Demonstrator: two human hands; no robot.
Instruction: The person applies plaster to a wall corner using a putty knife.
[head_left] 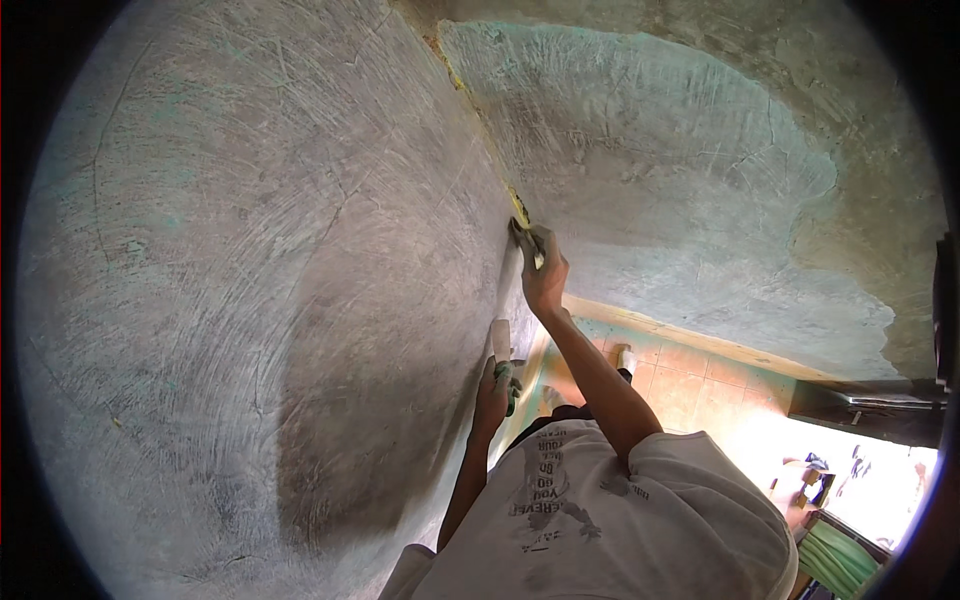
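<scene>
My right hand (545, 275) is raised to the corner where two grey plastered walls meet. Its fingers are closed round a small thing with a pale part showing by the palm; its kind is hidden by the grip. The fingertips are at the corner seam, just below a yellow strip (519, 205) of exposed material. Lower down, close beside the left wall (370, 300), my left hand (492, 393) is closed round a putty knife (501, 340). Its pale flat blade points up, and some green shows between the fingers.
The right wall (640, 150) has a lighter plaster patch with rough edges. Below lies a tiled floor (680, 385), where my foot (626, 358) shows. Dark furniture (870, 410) juts out at the right, above a green cloth-like thing (838, 557) and a small wooden box (795, 487).
</scene>
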